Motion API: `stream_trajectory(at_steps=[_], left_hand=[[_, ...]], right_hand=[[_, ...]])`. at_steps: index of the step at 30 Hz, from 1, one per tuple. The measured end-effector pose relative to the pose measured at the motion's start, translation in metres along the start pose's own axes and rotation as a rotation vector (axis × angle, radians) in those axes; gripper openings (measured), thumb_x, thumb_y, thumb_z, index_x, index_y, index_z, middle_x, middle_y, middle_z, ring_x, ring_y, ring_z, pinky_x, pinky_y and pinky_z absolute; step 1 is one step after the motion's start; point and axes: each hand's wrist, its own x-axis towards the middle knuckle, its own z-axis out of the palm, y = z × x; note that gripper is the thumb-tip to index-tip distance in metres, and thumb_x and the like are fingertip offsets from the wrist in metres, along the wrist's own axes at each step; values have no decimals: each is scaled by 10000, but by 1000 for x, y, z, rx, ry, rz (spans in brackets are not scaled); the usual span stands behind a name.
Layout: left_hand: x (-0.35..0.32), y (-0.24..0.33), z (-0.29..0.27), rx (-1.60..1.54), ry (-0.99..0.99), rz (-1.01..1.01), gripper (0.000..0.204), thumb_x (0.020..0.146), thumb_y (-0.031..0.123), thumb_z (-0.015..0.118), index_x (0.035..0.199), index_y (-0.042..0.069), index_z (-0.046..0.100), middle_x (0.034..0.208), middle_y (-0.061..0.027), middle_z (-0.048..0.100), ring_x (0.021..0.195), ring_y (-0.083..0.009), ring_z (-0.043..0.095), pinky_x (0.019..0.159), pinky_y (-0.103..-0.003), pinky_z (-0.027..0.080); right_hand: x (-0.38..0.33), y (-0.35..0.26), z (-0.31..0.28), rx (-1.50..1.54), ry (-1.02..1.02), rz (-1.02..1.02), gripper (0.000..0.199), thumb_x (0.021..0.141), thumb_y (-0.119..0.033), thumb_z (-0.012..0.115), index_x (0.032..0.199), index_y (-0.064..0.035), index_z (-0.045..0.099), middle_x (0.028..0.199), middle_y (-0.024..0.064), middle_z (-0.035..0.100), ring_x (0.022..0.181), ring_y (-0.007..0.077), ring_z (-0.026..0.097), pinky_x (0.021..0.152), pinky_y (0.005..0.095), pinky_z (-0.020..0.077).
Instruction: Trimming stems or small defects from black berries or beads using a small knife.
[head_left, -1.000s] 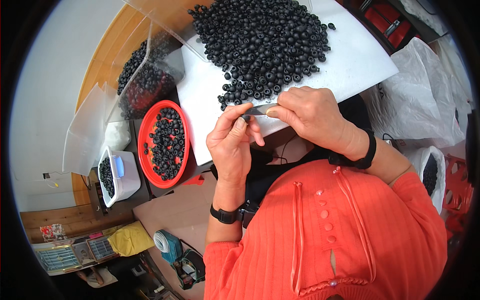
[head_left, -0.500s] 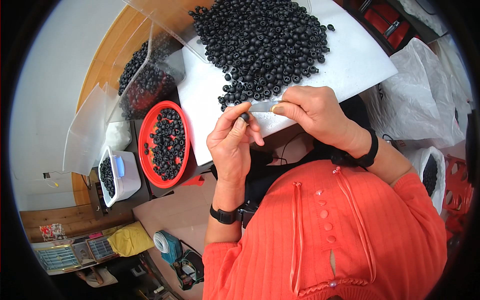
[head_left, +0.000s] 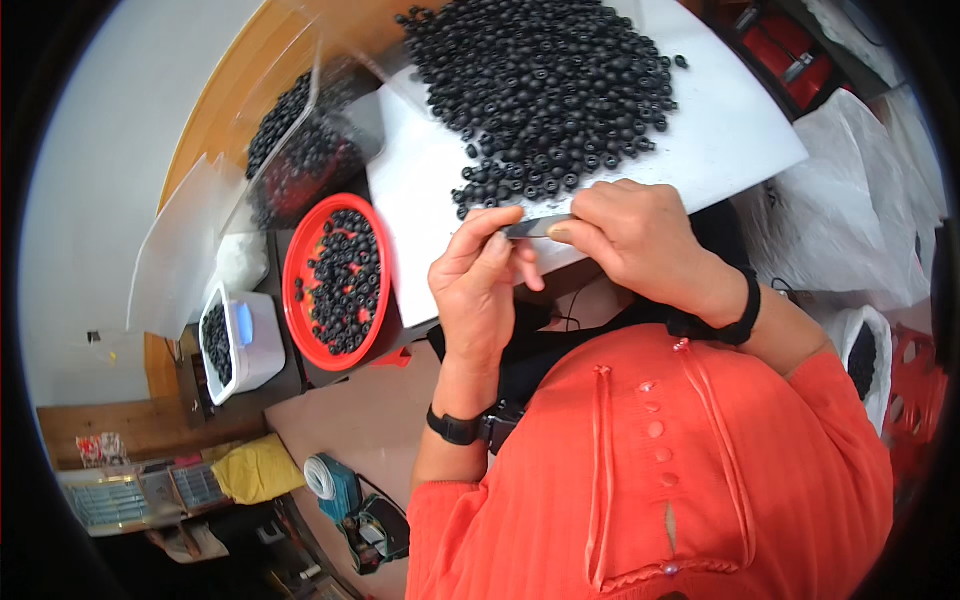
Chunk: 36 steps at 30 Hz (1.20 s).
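My right hand (head_left: 645, 238) is closed on a small knife, its flat grey blade (head_left: 534, 228) pointing left from between thumb and forefinger. The blade's tip meets the fingertips of my left hand (head_left: 474, 290), which pinch a small black round part, now mostly hidden behind the thumb and blade. Just beyond both hands spreads a large heap of black hollow rounded parts (head_left: 550, 90) on a white board (head_left: 735, 150). Some of these parts lie close to my left fingertips.
Left of the board stands a red oval basin (head_left: 290, 300) holding more black parts. Beside it are a white tub (head_left: 262, 350) and a clear plastic bin (head_left: 300, 135), also with black parts. A white plastic bag (head_left: 840, 200) hangs at the right.
The black part, visible at my left fingertips before, is now mostly covered. The blade has tilted and sits closer against those fingers. The whole view has shifted slightly.
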Motion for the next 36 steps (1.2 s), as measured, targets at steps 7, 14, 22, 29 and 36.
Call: stream_trajectory(at_steps=[7, 14, 22, 29, 36], left_hand=[[-5, 59, -20, 461, 137, 335, 250, 939, -85, 535, 1139, -77, 686, 958, -100, 623, 757, -151, 621, 556, -270, 531], [-3, 102, -72, 1429, 346, 527, 265, 858, -85, 654, 1092, 20, 722, 1047, -73, 645, 946, -175, 621, 664, -255, 518], [32, 26, -28, 1460, 114, 616, 158, 788, 33, 780, 924, 0, 707, 850, -79, 609, 735, -193, 608, 642, -304, 504], [27, 33, -41, 1467, 4, 449, 236, 787, -102, 657, 974, 27, 718, 852, -84, 619, 761, -182, 629, 657, -290, 483], [14, 36, -36, 1293, 227, 356, 153, 815, -25, 720, 966, -6, 702, 817, -53, 627, 702, -138, 601, 629, -274, 470]], right_hand=[[-10, 19, -14, 587, -6, 279, 187, 933, -172, 703, 850, -5, 687, 659, 45, 594, 583, 126, 546, 545, 285, 421], [-9, 22, -15, 705, -11, 302, 194, 957, -165, 691, 878, 12, 687, 673, 32, 602, 615, 77, 517, 565, 251, 408], [-13, 25, -13, 737, -4, 294, 194, 953, -177, 700, 888, 5, 700, 681, 32, 618, 615, 70, 522, 557, 243, 406], [-13, 25, -15, 728, 24, 267, 185, 943, -178, 706, 886, -1, 704, 681, 42, 624, 589, 87, 529, 547, 247, 410], [-12, 27, -14, 702, 6, 276, 188, 945, -178, 702, 884, 0, 700, 687, 53, 635, 588, 97, 542, 549, 251, 415]])
